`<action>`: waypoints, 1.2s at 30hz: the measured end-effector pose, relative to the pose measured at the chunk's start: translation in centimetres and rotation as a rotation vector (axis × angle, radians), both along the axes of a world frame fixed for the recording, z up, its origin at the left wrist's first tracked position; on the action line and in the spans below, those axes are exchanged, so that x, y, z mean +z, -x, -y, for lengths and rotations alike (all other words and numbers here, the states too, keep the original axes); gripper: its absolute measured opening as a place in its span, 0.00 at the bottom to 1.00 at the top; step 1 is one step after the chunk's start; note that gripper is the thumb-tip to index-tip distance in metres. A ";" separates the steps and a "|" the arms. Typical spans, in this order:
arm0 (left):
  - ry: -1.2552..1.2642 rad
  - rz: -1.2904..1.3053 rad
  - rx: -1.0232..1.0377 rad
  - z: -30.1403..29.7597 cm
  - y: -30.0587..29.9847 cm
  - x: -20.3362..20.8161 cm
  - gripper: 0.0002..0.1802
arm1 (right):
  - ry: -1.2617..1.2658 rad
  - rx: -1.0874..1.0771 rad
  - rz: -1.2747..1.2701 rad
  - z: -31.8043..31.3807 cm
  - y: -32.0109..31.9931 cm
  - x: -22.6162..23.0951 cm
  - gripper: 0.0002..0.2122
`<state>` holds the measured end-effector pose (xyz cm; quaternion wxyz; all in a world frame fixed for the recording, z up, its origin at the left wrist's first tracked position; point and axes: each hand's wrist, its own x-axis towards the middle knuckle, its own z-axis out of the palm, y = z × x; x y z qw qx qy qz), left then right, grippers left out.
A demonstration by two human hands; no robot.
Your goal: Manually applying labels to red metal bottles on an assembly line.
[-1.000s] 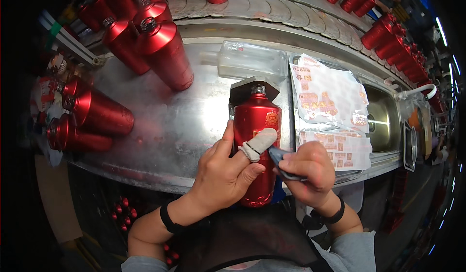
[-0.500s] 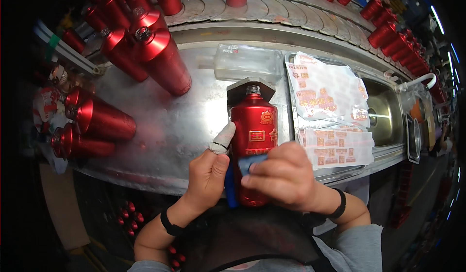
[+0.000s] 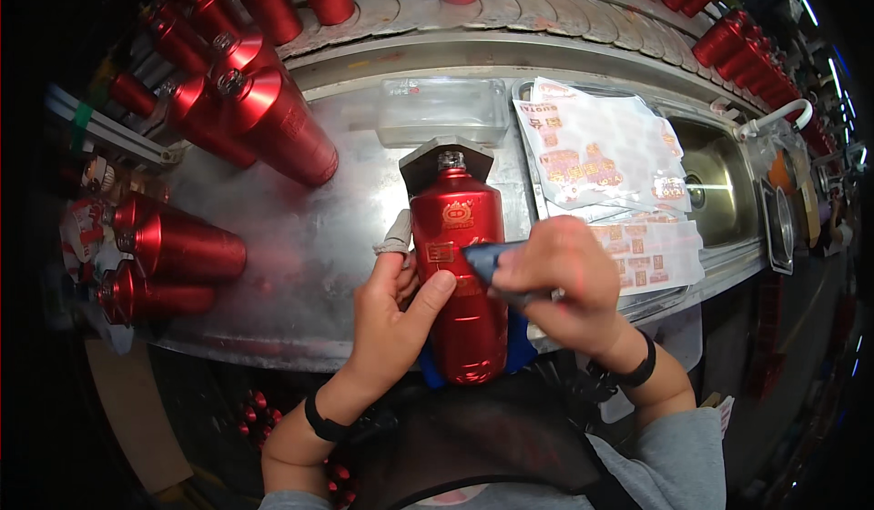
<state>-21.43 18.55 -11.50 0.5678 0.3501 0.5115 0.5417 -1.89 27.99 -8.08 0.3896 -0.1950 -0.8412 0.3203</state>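
Note:
A glossy red bottle (image 3: 469,333) with gold print lies before me, its neck away from me in the notch of a dark grey metal rest (image 3: 421,166). My left hand (image 3: 393,308) grips its left side, thumb on the front and fingers partly hidden behind; one finger wears a whitish finger cover (image 3: 397,234). Pinched in my right hand (image 3: 574,278) is a flat blue-grey piece (image 3: 487,261), like a scraper or folded pad, its tip against the bottle by the gold print. Blue material (image 3: 519,342) shows beneath the bottle.
On the metal table (image 3: 300,319), red bottles stand at the back left (image 3: 282,128) and lie at the left (image 3: 182,242). Beyond the rest lies a clear glass bottle (image 3: 443,119). Printed sheets (image 3: 605,151) cover a tray beside a sink (image 3: 715,178). A conveyor (image 3: 537,14) carries more bottles.
My right hand has moved up the bottle from its lower part to the gold print. The bottle has turned slightly leftward, and my left thumb now presses on its front. The view has shifted a little.

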 end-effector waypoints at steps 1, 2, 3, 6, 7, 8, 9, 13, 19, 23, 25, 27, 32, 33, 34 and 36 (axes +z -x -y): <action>0.024 -0.011 -0.014 0.0 0.1 -0.4 0.37 | -0.016 0.045 0.003 0.8 -0.4 -0.6 0.11; 0.048 -0.023 -0.029 -0.1 0.3 -0.7 0.39 | 0.026 0.102 0.017 1.5 -0.8 -0.7 0.10; 0.051 -0.024 -0.037 -0.2 0.4 -0.7 0.39 | 0.067 0.151 0.034 2.0 -1.4 -0.5 0.09; 0.057 0.073 -0.079 -0.3 0.9 -0.8 0.40 | 0.206 0.048 -0.030 1.1 -0.8 -0.3 0.11; 0.055 0.121 -0.067 -0.2 1.0 -1.0 0.40 | 0.204 -0.098 -0.068 0.6 -0.4 -0.3 0.12; 0.052 0.168 -0.055 0.0 1.0 -1.3 0.40 | 0.137 -0.080 -0.055 0.4 -0.2 -0.5 0.14; 0.049 0.162 -0.057 0.0 0.9 -1.5 0.40 | 0.102 -0.048 -0.054 0.9 -0.2 -1.0 0.14; -0.011 -0.014 -0.042 0.7 0.2 -1.7 0.42 | 0.280 -0.034 -0.079 2.8 -1.4 -1.0 0.12; -0.437 -0.979 -0.075 -0.8 0.6 -0.3 0.30 | 0.956 -0.496 -0.243 0.6 -1.2 -3.5 0.10; -0.493 -1.231 -0.187 -1.7 1.3 1.2 0.25 | 0.966 -0.438 -0.281 2.0 -1.1 -3.3 0.10; -0.477 -1.296 -0.242 -1.7 1.2 2.1 0.26 | 0.976 -0.432 -0.293 2.0 -1.0 -3.1 0.10; -0.457 -1.363 -0.295 -1.4 1.0 2.2 0.26 | 0.978 -0.434 -0.299 2.4 -1.1 -3.1 0.10; -0.465 -1.336 -0.268 -0.1 0.8 1.2 0.25 | 0.988 -0.400 -0.308 3.2 -0.6 -1.8 0.10; -0.485 -1.303 -0.237 0.2 1.0 0.5 0.25 | 0.983 -0.382 -0.313 3.4 -0.3 -1.4 0.11; -0.450 -1.266 -0.196 0.8 1.4 -0.3 0.29 | 0.979 -0.364 -0.318 3.4 0.0 -1.3 0.11; -0.401 -1.196 -0.131 1.7 2.0 -1.0 0.27 | 0.963 -0.358 -0.284 3.4 0.0 -1.8 0.11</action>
